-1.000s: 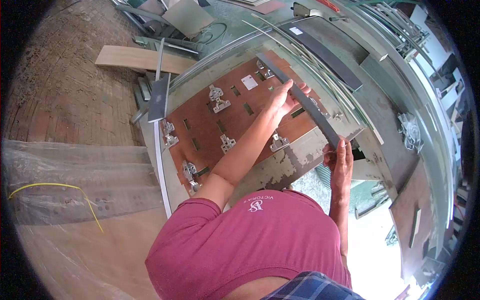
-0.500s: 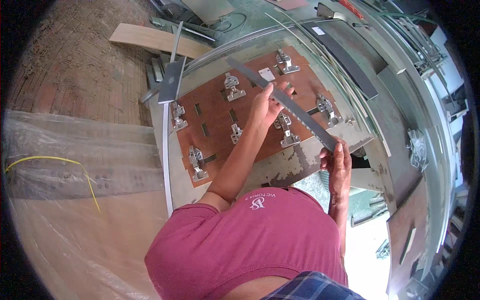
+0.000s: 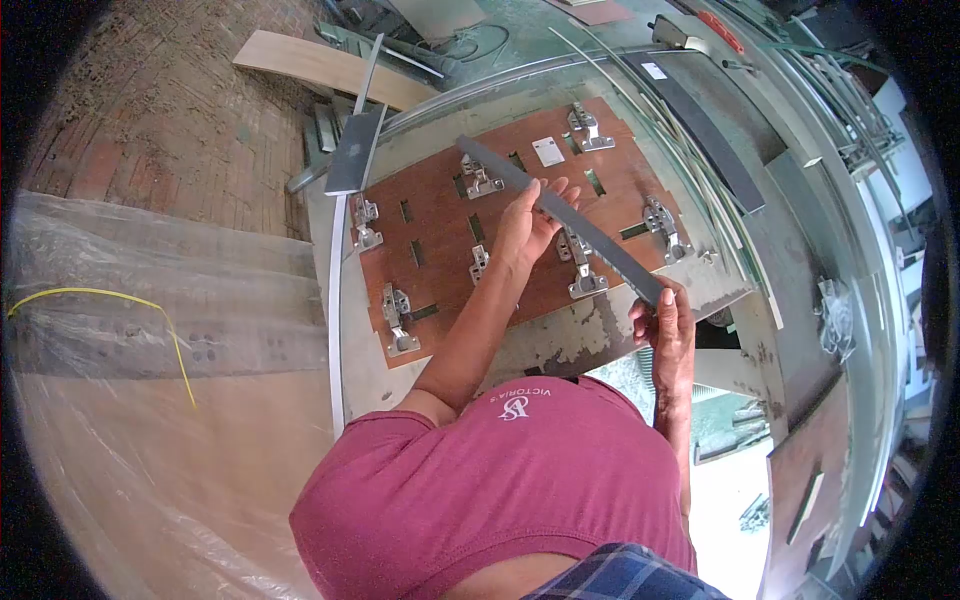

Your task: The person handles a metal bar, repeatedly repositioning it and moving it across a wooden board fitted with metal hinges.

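A long, flat dark grey strip (image 3: 605, 243) slants across the view above a reddish-brown board (image 3: 440, 255). My left hand (image 3: 535, 222) pinches it near its middle, thumb along the near edge and the other fingers partly spread behind it. At the strip's near right end, my right hand (image 3: 668, 315) grips it between thumb and curled fingers. Several metal cabinet hinges lie on the board, including one at the front left (image 3: 398, 318) and one at the right (image 3: 662, 228). Between them are rectangular cutouts and a small white label (image 3: 548, 151). The strip partly covers a hinge behind it.
A worn table (image 3: 600, 325) carries the board. Thin long strips (image 3: 690, 165) and a dark panel (image 3: 700, 130) lie along the right. A short grey piece (image 3: 355, 150) sits at the left corner. Plastic sheeting (image 3: 160, 400) covers boards at the left.
The view has shifted slightly. The strip and both hands have moved a little relative to the board, and the strip's far end now overlaps the upper middle hinge. Both hands keep their hold.
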The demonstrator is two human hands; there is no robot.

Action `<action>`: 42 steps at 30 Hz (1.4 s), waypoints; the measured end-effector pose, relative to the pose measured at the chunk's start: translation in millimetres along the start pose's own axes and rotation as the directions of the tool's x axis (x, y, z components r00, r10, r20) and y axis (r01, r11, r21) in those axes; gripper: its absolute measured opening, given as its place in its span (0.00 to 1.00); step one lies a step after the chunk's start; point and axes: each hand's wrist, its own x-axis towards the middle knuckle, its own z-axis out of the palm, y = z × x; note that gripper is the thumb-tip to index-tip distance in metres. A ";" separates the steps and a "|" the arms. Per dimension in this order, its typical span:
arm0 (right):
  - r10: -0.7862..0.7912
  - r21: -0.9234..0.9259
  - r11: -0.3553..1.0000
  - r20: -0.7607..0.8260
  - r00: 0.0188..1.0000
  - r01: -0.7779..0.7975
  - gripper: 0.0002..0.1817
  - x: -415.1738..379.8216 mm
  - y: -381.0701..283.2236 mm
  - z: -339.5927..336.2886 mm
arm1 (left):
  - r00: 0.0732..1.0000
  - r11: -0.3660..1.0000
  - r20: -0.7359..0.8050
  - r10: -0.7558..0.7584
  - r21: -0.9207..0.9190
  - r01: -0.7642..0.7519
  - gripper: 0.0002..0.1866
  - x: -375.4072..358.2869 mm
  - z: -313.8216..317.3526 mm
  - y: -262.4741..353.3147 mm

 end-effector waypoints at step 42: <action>0.086 -0.108 0.993 0.323 0.942 -0.054 0.22 -47.9 14.5 110.6 | 0.940 0.941 -0.174 0.293 -0.119 -0.316 0.13 -107.4 -87.7 104.2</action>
